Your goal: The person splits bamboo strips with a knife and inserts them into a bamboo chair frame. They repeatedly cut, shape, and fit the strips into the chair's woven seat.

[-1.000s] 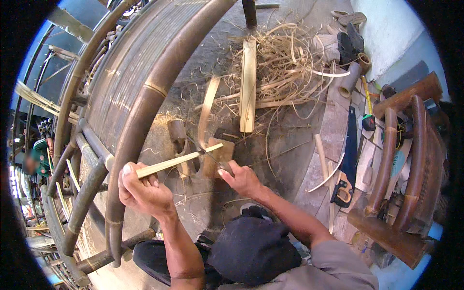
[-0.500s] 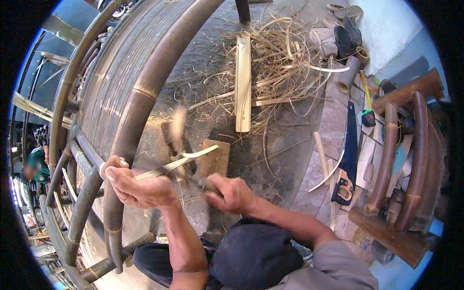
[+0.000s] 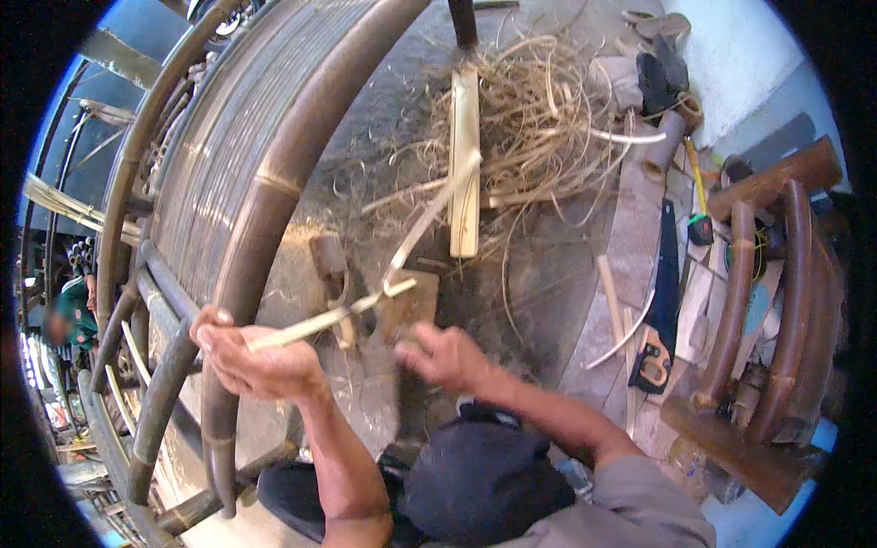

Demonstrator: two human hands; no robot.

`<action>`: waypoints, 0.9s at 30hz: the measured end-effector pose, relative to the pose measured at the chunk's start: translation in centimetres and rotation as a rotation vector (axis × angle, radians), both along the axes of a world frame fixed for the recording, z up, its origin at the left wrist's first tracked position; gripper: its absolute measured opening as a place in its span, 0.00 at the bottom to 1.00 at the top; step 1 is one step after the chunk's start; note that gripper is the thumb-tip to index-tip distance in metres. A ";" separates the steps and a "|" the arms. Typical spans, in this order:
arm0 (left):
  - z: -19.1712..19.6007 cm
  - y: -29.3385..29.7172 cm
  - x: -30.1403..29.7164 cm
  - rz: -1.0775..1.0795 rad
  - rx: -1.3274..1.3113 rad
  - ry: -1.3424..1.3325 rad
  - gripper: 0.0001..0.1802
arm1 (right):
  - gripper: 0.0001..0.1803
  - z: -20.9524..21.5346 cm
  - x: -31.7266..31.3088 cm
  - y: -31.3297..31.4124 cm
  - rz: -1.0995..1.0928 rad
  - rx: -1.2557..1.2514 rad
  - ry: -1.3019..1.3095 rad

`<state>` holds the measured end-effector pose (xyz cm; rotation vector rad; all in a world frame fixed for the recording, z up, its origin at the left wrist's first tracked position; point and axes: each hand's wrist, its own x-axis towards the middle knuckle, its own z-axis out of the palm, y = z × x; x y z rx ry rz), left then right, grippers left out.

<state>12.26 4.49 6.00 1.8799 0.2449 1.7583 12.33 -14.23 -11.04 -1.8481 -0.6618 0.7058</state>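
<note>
My left hand point(image 3: 260, 361) is closed around a pale bamboo strip point(image 3: 315, 327) beside the thick bamboo rail of a bench point(image 3: 265, 196). The strip points away from the hand, up and to the right. My right hand point(image 3: 443, 356) grips the handle of a knife point(image 3: 411, 345), mostly hidden in the fist; its blade is blurred near the strip's far end. A long thin shaving point(image 3: 425, 219) curls up from that end and crosses in front of a flat split bamboo piece point(image 3: 464, 219) on the floor.
A heap of shavings point(image 3: 539, 137) lies beyond the hands. At right are a handsaw point(image 3: 664, 283), a tape measure point(image 3: 701, 228) and a brown bamboo frame point(image 3: 731, 301). A wooden block point(image 3: 416, 297) sits near the knife. A person in green point(image 3: 80, 310) is at far left.
The knife has moved along the strip toward its far end. A shaving that was a short blur above the strip now stretches long to the upper right. My left hand has barely shifted.
</note>
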 end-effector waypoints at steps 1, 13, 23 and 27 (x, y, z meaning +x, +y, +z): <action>0.0 0.0 0.1 -0.019 0.008 0.000 0.21 | 0.25 -0.2 -0.5 0.0 0.004 0.255 -0.104; -0.8 1.4 -0.5 0.054 -0.048 -0.038 0.21 | 0.24 -2.9 -0.6 -0.2 -0.308 -0.225 -0.170; -0.2 0.9 0.0 0.017 -0.154 -0.050 0.21 | 0.25 -3.8 -0.4 -0.9 -0.175 -0.110 -0.069; -0.2 0.9 0.3 0.014 -0.181 -0.028 0.23 | 0.24 -4.3 -0.2 -1.4 -0.072 -0.266 -0.239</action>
